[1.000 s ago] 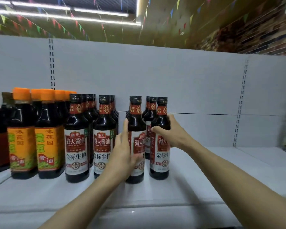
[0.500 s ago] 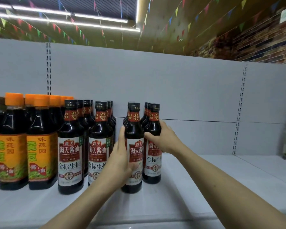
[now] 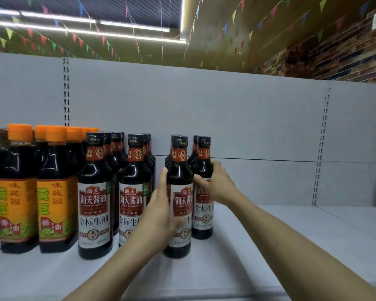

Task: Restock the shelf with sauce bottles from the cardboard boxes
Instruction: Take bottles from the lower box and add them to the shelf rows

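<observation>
Back panel (image 3: 237, 118): flat pale grey sheets with slotted upright strips, closing the shelf behind the bottles.
Shelf (image 3: 291, 246): smooth white board; its right half is bare, its left half is packed with bottles.
Ceiling: dark slats with long strip lights and strings of small coloured pennants; a brick-pattern wall runs off at the upper right.
Orange-capped bottles (image 3: 17, 187): squarish dark bottles with orange-and-green labels, standing in rows at the far left.
Sauce bottles (image 3: 95, 192): round-shouldered dark glass with black caps and red-and-white labels, upright in four files running back toward the panel, just right of the orange-capped ones.
Front bottle (image 3: 179, 170): heads the third file, upright on the shelf, nearest the camera of the two being handled.
Right bottle (image 3: 204, 168): heads the fourth file, upright, just beside the front bottle and set a little further back.
Left hand (image 3: 161, 213): wrapped around the left side of the front bottle, fingers straight up along the glass, thumb across the label; it hides part of the label on the second file's first bottle.
Right hand (image 3: 217, 185): closed around the shoulder and upper label of the right bottle.
Far right edge: a pale blurred container, too unclear to identify.
</observation>
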Motion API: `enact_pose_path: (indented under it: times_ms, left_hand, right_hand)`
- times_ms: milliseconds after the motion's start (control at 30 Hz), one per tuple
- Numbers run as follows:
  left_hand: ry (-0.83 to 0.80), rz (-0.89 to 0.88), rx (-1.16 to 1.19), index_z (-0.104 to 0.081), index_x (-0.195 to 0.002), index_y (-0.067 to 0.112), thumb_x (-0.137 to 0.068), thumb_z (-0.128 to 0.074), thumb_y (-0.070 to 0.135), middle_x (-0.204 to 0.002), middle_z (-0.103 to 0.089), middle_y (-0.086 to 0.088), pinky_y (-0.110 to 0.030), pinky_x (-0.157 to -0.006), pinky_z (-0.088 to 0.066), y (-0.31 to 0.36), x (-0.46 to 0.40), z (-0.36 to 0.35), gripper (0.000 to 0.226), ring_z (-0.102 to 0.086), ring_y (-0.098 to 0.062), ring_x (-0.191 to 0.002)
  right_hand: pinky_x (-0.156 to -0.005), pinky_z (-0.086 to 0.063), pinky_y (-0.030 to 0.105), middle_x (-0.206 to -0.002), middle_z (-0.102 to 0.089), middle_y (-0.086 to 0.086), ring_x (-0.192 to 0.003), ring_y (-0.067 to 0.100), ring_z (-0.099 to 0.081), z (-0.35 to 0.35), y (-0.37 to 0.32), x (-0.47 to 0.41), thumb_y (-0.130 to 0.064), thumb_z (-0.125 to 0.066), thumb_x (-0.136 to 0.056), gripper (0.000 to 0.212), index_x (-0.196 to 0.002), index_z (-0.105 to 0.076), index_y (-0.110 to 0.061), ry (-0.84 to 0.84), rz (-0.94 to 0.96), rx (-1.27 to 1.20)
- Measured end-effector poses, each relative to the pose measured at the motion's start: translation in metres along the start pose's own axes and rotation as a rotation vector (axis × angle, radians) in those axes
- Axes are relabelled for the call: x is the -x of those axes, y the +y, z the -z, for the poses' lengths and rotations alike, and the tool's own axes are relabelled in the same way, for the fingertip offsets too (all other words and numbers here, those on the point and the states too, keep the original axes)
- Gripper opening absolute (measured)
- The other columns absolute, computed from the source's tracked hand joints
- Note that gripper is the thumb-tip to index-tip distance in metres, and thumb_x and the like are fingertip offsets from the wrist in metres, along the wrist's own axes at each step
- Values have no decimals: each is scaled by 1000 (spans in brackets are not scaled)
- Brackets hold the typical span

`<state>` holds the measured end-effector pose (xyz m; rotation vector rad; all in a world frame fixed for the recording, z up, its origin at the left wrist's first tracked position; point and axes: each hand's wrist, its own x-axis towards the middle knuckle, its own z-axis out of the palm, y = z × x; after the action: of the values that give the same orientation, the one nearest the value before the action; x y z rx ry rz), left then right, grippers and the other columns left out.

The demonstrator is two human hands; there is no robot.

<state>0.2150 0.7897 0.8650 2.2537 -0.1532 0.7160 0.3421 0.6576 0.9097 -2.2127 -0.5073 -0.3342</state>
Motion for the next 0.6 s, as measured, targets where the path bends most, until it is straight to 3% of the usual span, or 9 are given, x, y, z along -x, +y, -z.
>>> enact_pose_path:
  times_ms: [300, 433, 600]
  left_hand:
    - [-15, -21, 3, 22, -147, 39, -83, -70, 9, -155, -30, 3, -37, -111, -36, -12, -6, 0, 116, -37, -14, -137]
    - [-24, -10, 5, 22, -147, 38, -84, -69, 8, -153, -33, 5, -30, -105, -37, -11, -5, 1, 115, -42, -12, -134]
    - [-44, 34, -2, 24, -147, 36, -85, -68, 8, -145, -46, 2, -25, -96, -41, -2, -3, 3, 114, -51, -12, -124]
  right_hand:
    - [-104, -43, 47, -145, -41, 10, -129, 29, -47, -6, 2, -1, -53, -60, -88, 78, -147, -27, -15, 52, 34, -5]
    - [-104, -41, 46, -147, -39, 9, -130, 30, -46, -7, 2, 1, -52, -59, -89, 78, -148, -25, -16, 60, 24, -13]
    - [-101, -44, 49, -150, -38, 11, -129, 34, -48, -10, -3, 14, -42, -62, -91, 84, -150, -8, -14, 57, -27, -4]
